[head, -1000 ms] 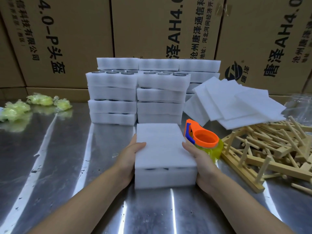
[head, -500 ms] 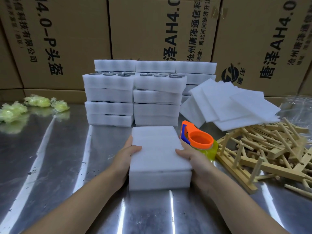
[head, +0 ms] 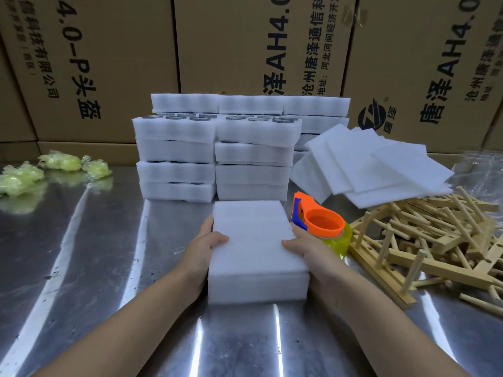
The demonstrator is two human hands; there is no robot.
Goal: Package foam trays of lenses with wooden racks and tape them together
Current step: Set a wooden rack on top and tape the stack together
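Steel table (head: 68, 268) in head view, shiny, streaked with light; printed cardboard boxes (head: 231, 44) along the back. Centre front: foam tray bundle (head: 255, 248), two white layers with a thin seam between, flat on the table, long side running away from camera. Left hand (head: 202, 251) gripping the bundle's left edge, thumb over the top face, fingers down the side. Right hand (head: 307, 251) same on the right edge, thumb on top, fingers mostly hidden behind the foam. Just beside right hand: orange tape dispenser (head: 322, 223) with blue blade part, yellow tape roll (head: 340, 242) under it; touching the bundle or not, can't tell. Behind bundle: stacked foam trays (head: 217, 156) in several columns, dark lenses (head: 177, 117) seated in the top trays. Right of stacks: loose foam sheets (head: 375, 164) fanned out, resting on a heap of wooden racks (head: 435, 235). Far left: crumpled yellow-green plastic wads (head: 60, 161). Far right edge: clear plastic bag (head: 479, 170).
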